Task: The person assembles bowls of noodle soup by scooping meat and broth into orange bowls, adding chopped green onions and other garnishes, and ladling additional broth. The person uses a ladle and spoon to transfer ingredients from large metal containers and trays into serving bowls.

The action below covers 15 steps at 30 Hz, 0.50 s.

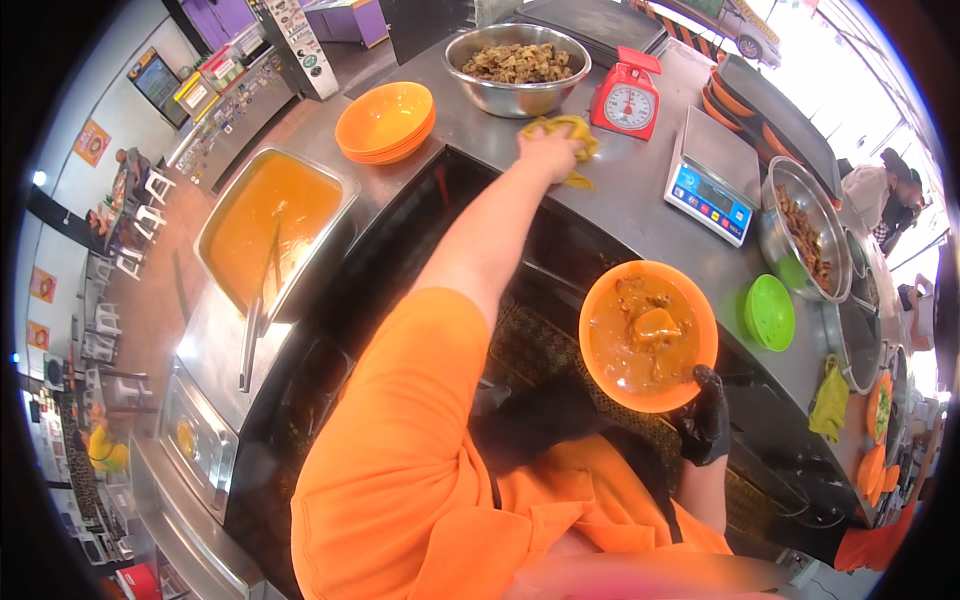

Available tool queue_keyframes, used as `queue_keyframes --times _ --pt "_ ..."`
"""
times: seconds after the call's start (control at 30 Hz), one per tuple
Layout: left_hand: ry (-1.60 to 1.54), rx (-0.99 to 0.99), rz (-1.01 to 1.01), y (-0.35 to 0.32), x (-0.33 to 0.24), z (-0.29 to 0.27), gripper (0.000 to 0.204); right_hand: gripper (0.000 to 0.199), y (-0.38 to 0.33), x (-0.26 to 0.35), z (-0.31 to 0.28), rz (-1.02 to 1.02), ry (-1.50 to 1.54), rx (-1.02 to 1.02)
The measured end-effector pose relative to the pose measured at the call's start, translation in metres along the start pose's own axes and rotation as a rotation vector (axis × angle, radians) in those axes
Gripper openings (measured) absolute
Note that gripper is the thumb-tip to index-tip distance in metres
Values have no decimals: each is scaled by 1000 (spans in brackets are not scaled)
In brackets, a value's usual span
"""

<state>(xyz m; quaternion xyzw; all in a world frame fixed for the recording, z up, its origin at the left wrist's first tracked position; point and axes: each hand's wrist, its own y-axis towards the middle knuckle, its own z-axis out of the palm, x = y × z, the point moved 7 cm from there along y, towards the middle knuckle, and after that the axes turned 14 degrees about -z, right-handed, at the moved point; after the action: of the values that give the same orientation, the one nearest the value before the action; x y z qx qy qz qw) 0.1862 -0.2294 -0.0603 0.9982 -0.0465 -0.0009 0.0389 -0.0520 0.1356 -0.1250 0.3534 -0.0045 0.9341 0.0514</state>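
Observation:
My left hand (548, 152) is stretched far forward and presses a yellow cloth (570, 135) onto the steel counter (640, 200), right in front of a big steel bowl of brown cooked pieces (516, 66). My right hand (705, 420), in a black glove, grips the near rim of an orange bowl (647, 336). That bowl is full of orange-brown curry with chunks, and it hangs below the counter's near edge.
A stack of empty orange bowls (385, 122) sits left of the steel bowl. A red dial scale (626, 98) and a digital scale (712, 180) stand to the right. A tray of orange sauce with a ladle (270, 225) lies at left. A green lid (770, 312), another steel bowl of food (803, 235).

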Motion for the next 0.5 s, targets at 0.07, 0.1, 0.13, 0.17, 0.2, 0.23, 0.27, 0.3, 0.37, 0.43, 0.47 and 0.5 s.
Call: queue_keyframes --times 0.07,0.1,0.13,0.17,0.2,0.23,0.27,0.3,0.37,0.43,0.47,0.5 --pt "41 91 -108 10 51 16 47 49 -2 -1 3 -70 -125 118" --pt "88 96 -96 25 86 32 47 51 2 -10 13 -68 -199 107" --pt "166 154 -125 14 84 22 45 52 4 -7 16 -67 -208 76" --pt "253 205 -170 -2 87 -4 44 54 7 -5 23 -56 -210 57" --pt "340 367 -156 -7 98 -14 40 55 11 -6 33 -29 -130 51" --pt "422 530 -134 -11 105 -21 37 56 13 -7 34 -30 -114 65" --pt "287 429 -91 -18 102 -44 32 57 14 -8 35 -32 -96 79" --pt "308 435 -51 -17 100 -58 34 58 14 -7 32 -52 -141 119" --pt "100 353 -209 -18 97 -90 34 55 15 -5 40 -87 -135 189" --pt "95 167 -252 -7 110 -70 35 51 15 -10 45 -36 -41 155" --pt "89 75 -271 -1 114 -56 35 50 16 -14 42 25 -1 92" --pt "108 149 -260 1 102 -36 37 53 16 -24 22 145 24 -66"
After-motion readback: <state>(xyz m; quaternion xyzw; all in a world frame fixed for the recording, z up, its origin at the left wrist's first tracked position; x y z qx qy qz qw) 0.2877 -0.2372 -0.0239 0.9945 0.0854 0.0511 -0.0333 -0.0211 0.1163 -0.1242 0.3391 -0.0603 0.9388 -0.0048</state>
